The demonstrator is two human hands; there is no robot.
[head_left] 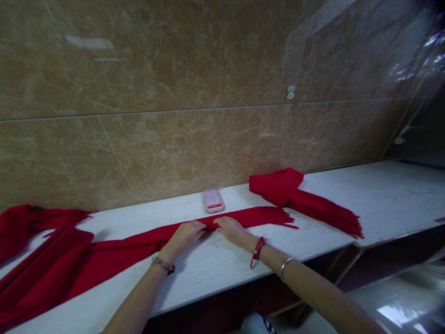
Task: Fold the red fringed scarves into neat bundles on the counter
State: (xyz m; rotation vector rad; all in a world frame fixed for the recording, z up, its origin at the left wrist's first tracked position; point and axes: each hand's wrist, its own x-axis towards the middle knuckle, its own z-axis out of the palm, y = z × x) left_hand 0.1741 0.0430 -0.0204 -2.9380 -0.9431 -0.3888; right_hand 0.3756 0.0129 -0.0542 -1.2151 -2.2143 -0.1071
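A long red scarf (255, 216) lies along the white counter, folded into a narrow strip toward its fringed right end. Farther left it spreads wider and bunches up. My left hand (187, 235) grips the strip near the middle, its fingers curled over the cloth. Close beside it, my right hand (233, 229) has its fingers bent on the same strip, gripping its near edge. The fingertips of both hands are partly hidden in the fabric. Just beyond the hands lies a phone (213, 201) in a pinkish case.
Another red scarf (278, 186), folded over itself with fringe to the right, rests at the back right. More fringed red cloth (21, 232) is heaped at the far left. The white counter (389, 199) runs along a brown marble-look wall (194, 148). Open shelving lies below its front edge.
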